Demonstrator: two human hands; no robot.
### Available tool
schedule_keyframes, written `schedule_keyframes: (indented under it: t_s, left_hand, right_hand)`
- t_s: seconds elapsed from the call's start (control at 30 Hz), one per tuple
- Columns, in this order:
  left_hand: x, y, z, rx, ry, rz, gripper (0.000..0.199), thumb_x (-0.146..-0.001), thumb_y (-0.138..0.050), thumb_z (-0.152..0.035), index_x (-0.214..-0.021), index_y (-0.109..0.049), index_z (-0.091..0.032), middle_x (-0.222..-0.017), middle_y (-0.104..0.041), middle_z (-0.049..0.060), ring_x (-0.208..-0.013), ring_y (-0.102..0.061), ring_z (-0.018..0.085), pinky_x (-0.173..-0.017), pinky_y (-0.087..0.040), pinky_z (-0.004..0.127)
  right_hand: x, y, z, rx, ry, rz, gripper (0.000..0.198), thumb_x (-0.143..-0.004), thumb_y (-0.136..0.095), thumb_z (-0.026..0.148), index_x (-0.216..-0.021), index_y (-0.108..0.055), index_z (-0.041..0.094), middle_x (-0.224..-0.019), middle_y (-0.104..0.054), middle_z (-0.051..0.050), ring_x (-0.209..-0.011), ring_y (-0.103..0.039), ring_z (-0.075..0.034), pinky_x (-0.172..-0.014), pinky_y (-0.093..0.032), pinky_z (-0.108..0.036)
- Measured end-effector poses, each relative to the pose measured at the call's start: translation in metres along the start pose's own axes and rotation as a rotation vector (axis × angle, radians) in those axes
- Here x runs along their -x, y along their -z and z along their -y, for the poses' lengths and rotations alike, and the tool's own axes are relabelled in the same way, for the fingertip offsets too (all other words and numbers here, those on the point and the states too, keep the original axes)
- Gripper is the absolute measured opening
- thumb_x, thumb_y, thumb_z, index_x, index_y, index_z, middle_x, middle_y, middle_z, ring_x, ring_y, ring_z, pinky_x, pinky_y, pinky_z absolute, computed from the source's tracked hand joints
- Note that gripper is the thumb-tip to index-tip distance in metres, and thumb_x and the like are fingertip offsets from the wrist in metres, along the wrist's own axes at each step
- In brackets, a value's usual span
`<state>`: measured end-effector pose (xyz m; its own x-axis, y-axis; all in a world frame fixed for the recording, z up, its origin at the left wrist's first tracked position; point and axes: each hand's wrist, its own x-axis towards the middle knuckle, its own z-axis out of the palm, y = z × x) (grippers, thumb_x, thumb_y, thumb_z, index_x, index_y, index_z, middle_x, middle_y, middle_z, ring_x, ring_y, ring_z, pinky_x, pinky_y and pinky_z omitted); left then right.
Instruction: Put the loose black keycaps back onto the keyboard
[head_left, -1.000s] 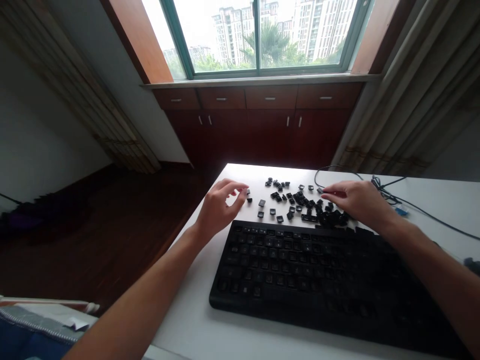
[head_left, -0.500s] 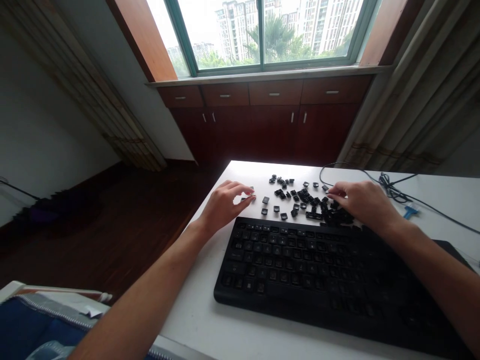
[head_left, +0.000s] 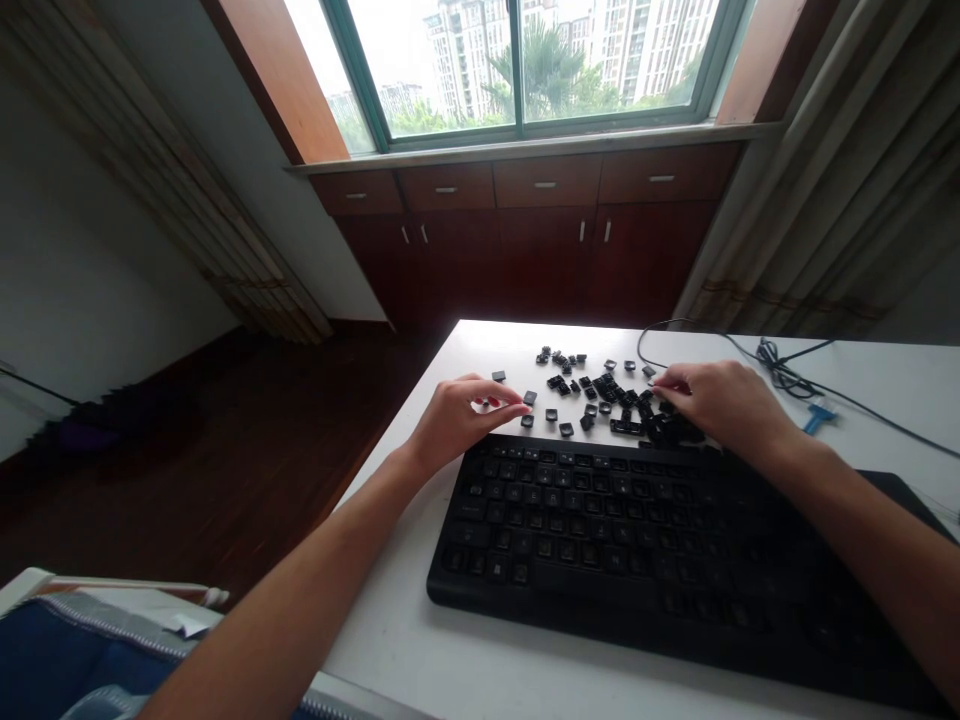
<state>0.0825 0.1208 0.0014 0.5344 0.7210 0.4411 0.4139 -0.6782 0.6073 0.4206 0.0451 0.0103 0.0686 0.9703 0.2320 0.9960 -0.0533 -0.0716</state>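
My left hand [head_left: 469, 412] is at the table's left side, thumb and forefinger closing on a small black keycap [head_left: 530, 397] at their tips. Another keycap [head_left: 499, 376] lies just behind these fingers. My right hand [head_left: 709, 395] hovers at the right edge of a pile of loose black keycaps [head_left: 671, 430], its thumb and forefinger pinched together; whatever is between them is too small to make out. Close to its fingertips lies one more keycap [head_left: 648, 371]. In front of both hands is a black keyboard [head_left: 555, 600], many of its key places bare; my right forearm covers part of it.
A blue T-shaped tool [head_left: 819, 416] lies right of my right hand. Behind it a black cable [head_left: 776, 360] is coiled on the white table [head_left: 405, 640]. More keycaps [head_left: 562, 358] are scattered toward the back. A chair with blue cloth [head_left: 75, 650] stands at lower left.
My left hand has moved slightly right and toward me, away from one keycap, which now lies on the table, to the neighbouring one. My right hand has stayed almost still.
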Motion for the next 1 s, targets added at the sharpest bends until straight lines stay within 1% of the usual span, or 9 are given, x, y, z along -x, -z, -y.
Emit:
schedule_keyframes:
  t_s: [0.13, 0.23, 0.43, 0.53, 0.6, 0.67, 0.8, 0.9, 1.0]
  left_hand:
    - [0.001, -0.002, -0.002, 0.011, 0.020, 0.001, 0.026, -0.083, -0.072, -0.050, -0.089, -0.079, -0.025, -0.085, -0.076, 0.003, -0.076, -0.066, 0.016, -0.071, -0.051, 0.029]
    - [0.001, -0.004, -0.004, -0.003, 0.025, 0.002, 0.027, -0.088, -0.067, -0.049, -0.089, -0.079, -0.024, -0.085, -0.076, 0.004, -0.075, -0.065, 0.016, -0.070, -0.050, 0.029]
    - [0.002, -0.006, -0.013, -0.019, -0.018, 0.042, 0.027, -0.092, -0.062, -0.045, -0.092, -0.078, -0.023, -0.089, -0.076, 0.005, -0.082, -0.066, 0.018, -0.073, -0.049, 0.030]
    - [0.002, -0.004, -0.022, -0.021, -0.098, 0.098, 0.024, -0.092, -0.063, -0.043, -0.096, -0.078, -0.025, -0.097, -0.076, 0.004, -0.093, -0.066, 0.020, -0.082, -0.049, 0.033]
    - [0.002, -0.002, -0.028, -0.032, -0.172, 0.164, 0.023, -0.094, -0.061, -0.041, -0.099, -0.078, -0.026, -0.103, -0.076, 0.004, -0.099, -0.065, 0.020, -0.089, -0.048, 0.035]
    - [0.002, 0.000, -0.034, -0.052, -0.228, 0.245, 0.025, -0.097, -0.056, -0.040, -0.104, -0.077, -0.029, -0.111, -0.074, 0.004, -0.103, -0.063, 0.021, -0.095, -0.045, 0.038]
    - [0.004, 0.003, -0.042, -0.087, -0.272, 0.389, 0.032, -0.100, -0.048, -0.041, -0.121, -0.070, -0.033, -0.127, -0.069, 0.001, -0.114, -0.056, 0.024, -0.105, -0.038, 0.045]
    - [0.006, 0.003, -0.044, -0.081, -0.277, 0.430, 0.038, -0.100, -0.045, -0.043, -0.133, -0.063, -0.033, -0.134, -0.065, 0.001, -0.118, -0.053, 0.026, -0.108, -0.036, 0.047]
    - [0.007, 0.003, -0.044, -0.084, -0.289, 0.460, 0.042, -0.101, -0.043, -0.043, -0.139, -0.057, -0.032, -0.137, -0.063, 0.001, -0.120, -0.051, 0.028, -0.108, -0.034, 0.047]
  right_hand:
    - [0.000, -0.001, 0.000, 0.004, -0.009, 0.003, 0.027, -0.090, -0.057, 0.044, -0.095, -0.079, 0.028, -0.080, -0.074, -0.007, -0.074, -0.067, -0.028, -0.063, -0.042, -0.036]
    - [0.000, 0.000, 0.000, -0.010, -0.003, 0.009, 0.026, -0.090, -0.057, 0.043, -0.096, -0.079, 0.028, -0.080, -0.075, -0.006, -0.075, -0.068, -0.026, -0.064, -0.043, -0.034]
    - [0.000, 0.011, 0.003, -0.040, 0.040, -0.008, 0.029, -0.093, -0.055, 0.042, -0.102, -0.076, 0.025, -0.085, -0.075, -0.006, -0.074, -0.067, -0.025, -0.066, -0.046, -0.036]
    - [0.003, 0.016, 0.014, -0.076, 0.146, 0.016, 0.028, -0.094, -0.055, 0.040, -0.105, -0.075, 0.023, -0.100, -0.074, -0.006, -0.083, -0.068, -0.024, -0.072, -0.049, -0.036]
    - [0.007, 0.017, 0.025, -0.105, 0.239, 0.042, 0.028, -0.095, -0.056, 0.037, -0.112, -0.073, 0.023, -0.111, -0.071, -0.006, -0.095, -0.066, -0.023, -0.081, -0.051, -0.036]
    - [0.010, 0.016, 0.036, -0.129, 0.325, 0.061, 0.029, -0.095, -0.056, 0.035, -0.119, -0.070, 0.024, -0.115, -0.068, -0.006, -0.103, -0.064, -0.023, -0.089, -0.051, -0.037]
    - [0.016, 0.016, 0.051, -0.170, 0.466, 0.026, 0.030, -0.095, -0.056, 0.029, -0.123, -0.068, 0.024, -0.112, -0.066, -0.009, -0.101, -0.062, -0.025, -0.087, -0.052, -0.042]
    - [0.018, 0.016, 0.056, -0.191, 0.512, -0.011, 0.029, -0.095, -0.057, 0.027, -0.121, -0.068, 0.023, -0.108, -0.066, -0.009, -0.097, -0.062, -0.024, -0.085, -0.051, -0.043]
    - [0.019, 0.018, 0.060, -0.193, 0.538, 0.002, 0.027, -0.097, -0.056, 0.028, -0.121, -0.068, 0.024, -0.105, -0.066, -0.009, -0.094, -0.061, -0.023, -0.084, -0.050, -0.042]
